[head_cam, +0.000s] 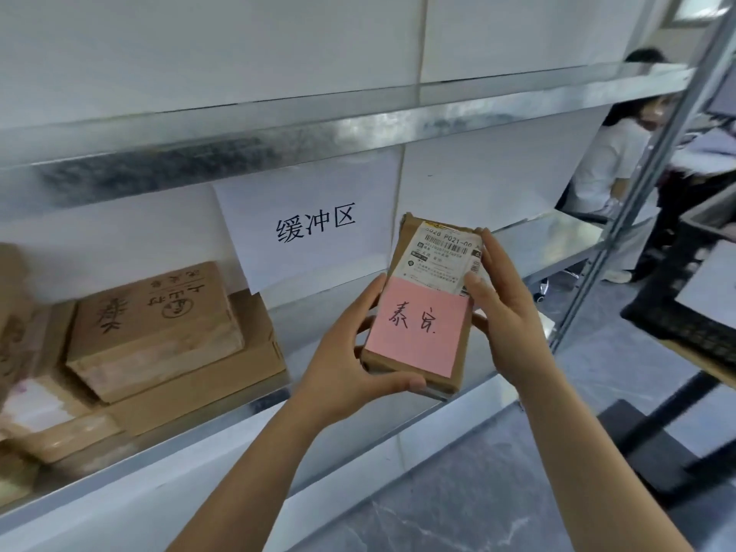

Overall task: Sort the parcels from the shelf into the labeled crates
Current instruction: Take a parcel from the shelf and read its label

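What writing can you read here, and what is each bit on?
"缓冲区": white sheet at the back of the shelf.
"泰安": pink note on the held parcel.
"P021-0", partly: shipping label; its small print is blurred.
Marker writing on the shelved box: upside down, unreadable.

White panelled walls are catching soft, even light; a grey marbled floor is stretching below, and a person in a white top is sitting far right.

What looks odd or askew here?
The sign hangs tilted. The top box sits askew on the one below, its writing upside down. The label on the held parcel is wrinkled.
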